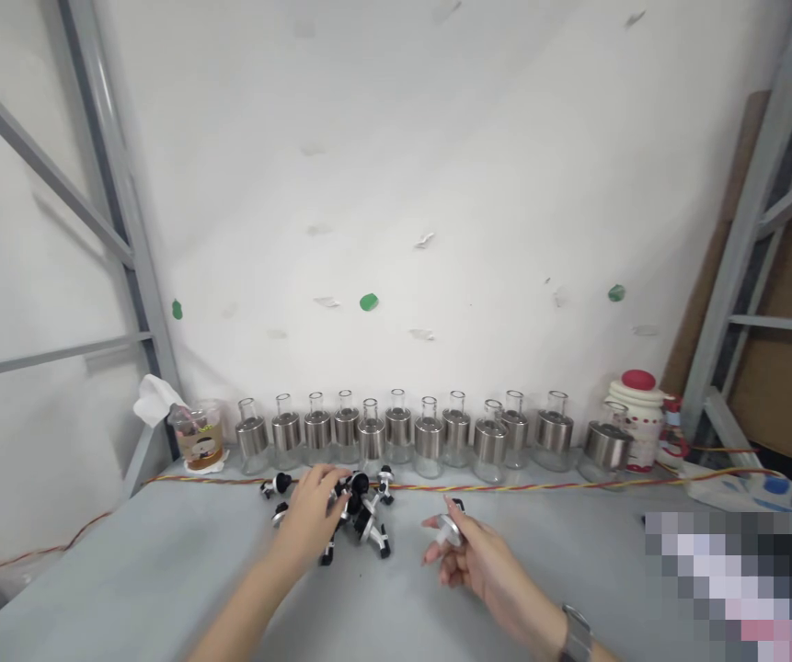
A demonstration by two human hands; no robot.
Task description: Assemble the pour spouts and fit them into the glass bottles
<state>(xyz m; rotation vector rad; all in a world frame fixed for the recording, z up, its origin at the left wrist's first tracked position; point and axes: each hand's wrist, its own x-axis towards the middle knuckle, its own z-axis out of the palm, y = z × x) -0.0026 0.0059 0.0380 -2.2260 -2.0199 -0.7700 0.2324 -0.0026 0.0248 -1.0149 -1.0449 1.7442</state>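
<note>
Black-and-silver pour spouts [373,533] lie in a loose pile on the grey table. Over the left side of this pile is my left hand [313,510], its thumb and fingers curled round a pour spout still among the others; the grip is partly hidden. To the right, clear of the pile, my right hand [468,552] pinches one pour spout [448,530] with a silver collar and a black end showing above the fingers. Behind both hands stand several glass bottles [430,437] with steel sleeves and uncapped necks.
A twisted red-and-yellow wire [506,487] crosses the table in front of the bottles. At the back left is a plastic cup [200,441] with tissue. A red-topped jar [637,418] stands at the back right, by the shelf post [733,257].
</note>
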